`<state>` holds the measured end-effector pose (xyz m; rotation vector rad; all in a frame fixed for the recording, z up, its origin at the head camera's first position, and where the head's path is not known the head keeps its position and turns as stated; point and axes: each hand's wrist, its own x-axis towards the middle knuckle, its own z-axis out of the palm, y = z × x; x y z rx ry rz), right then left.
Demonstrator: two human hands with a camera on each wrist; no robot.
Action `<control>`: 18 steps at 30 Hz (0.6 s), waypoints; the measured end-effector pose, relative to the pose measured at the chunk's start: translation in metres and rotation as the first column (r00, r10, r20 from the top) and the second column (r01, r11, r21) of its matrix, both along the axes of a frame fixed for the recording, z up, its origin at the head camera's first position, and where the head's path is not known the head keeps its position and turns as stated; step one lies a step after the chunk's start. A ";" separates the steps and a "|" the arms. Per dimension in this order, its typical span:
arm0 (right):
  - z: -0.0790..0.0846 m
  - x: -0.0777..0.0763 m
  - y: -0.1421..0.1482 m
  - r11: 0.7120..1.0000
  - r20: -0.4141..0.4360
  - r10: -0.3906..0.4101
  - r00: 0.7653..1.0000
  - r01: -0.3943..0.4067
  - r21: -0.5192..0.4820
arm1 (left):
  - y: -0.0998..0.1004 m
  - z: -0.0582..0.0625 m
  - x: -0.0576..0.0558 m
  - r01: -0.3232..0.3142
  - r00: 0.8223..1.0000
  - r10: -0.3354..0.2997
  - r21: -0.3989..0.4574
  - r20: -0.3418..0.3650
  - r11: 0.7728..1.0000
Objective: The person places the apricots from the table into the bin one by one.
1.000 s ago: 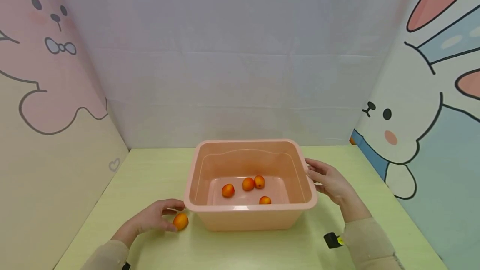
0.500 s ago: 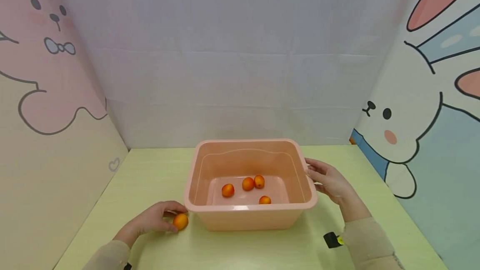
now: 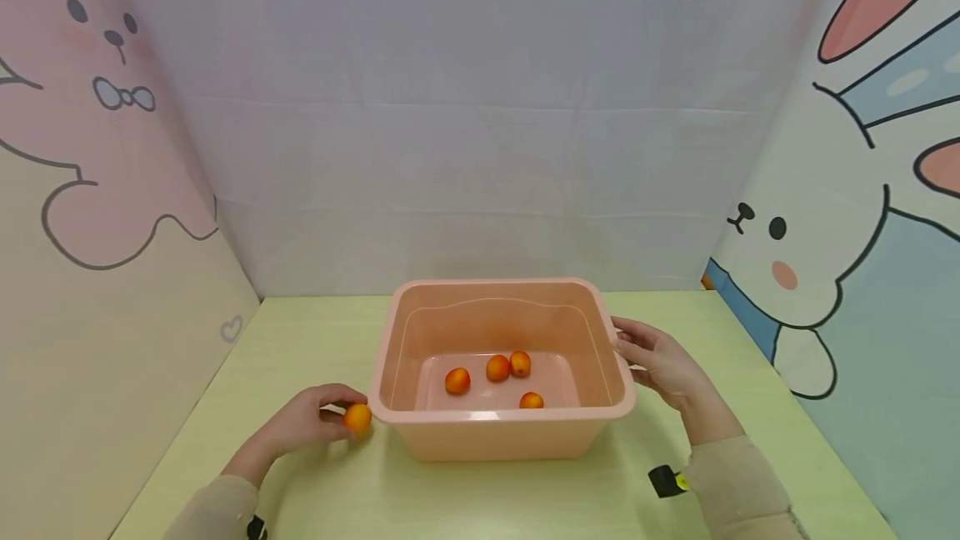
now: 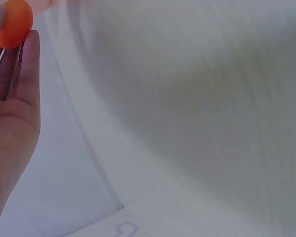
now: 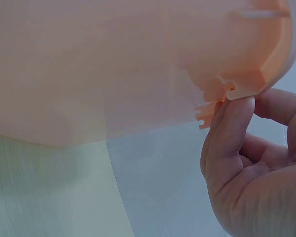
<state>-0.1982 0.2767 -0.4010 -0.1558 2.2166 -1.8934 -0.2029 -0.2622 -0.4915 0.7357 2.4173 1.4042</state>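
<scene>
A peach-pink plastic tub (image 3: 487, 438) stands on the table with several orange-red fruits (image 3: 457, 381) on its floor. Just off the tub's left side, my left hand (image 3: 303, 423) pinches a small smooth orange fruit (image 3: 357, 420) between thumb and fingers, level with the lower front corner of the rim. The left wrist view shows this fruit (image 4: 16, 23) at the fingertips, its lower part over the fingers. My right hand (image 3: 663, 365) grips the tub's right rim. In the right wrist view the fingers and thumb (image 5: 232, 128) close on the rim's edge from outside.
The pale green-yellow table (image 3: 525, 498) runs back to a white cloth wall (image 3: 480, 123). Side panels carry a cartoon bear (image 3: 112, 148) on the left and a cartoon rabbit (image 3: 795, 232) on the right. A small black object (image 3: 664, 481) hangs by the right sleeve.
My left hand has closed on the orange fruit and raised it slightly, up and a little left from where it lay. The right hand and the tub have stayed put.
</scene>
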 end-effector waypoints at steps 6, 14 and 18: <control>0.000 0.000 0.000 1.000 0.004 -0.002 1.000 0.002 -0.002 | -0.010 0.016 -0.009 -0.056 0.995 0.064 0.097 -0.081 0.994; 0.001 0.000 -0.001 1.000 0.009 -0.004 1.000 0.004 -0.005 | -0.018 0.047 -0.018 -0.159 0.976 0.182 0.173 -0.122 0.972; 0.001 0.000 -0.001 1.000 0.011 -0.005 1.000 0.005 0.003 | -0.019 0.061 -0.021 -0.195 0.964 0.222 0.179 -0.145 0.964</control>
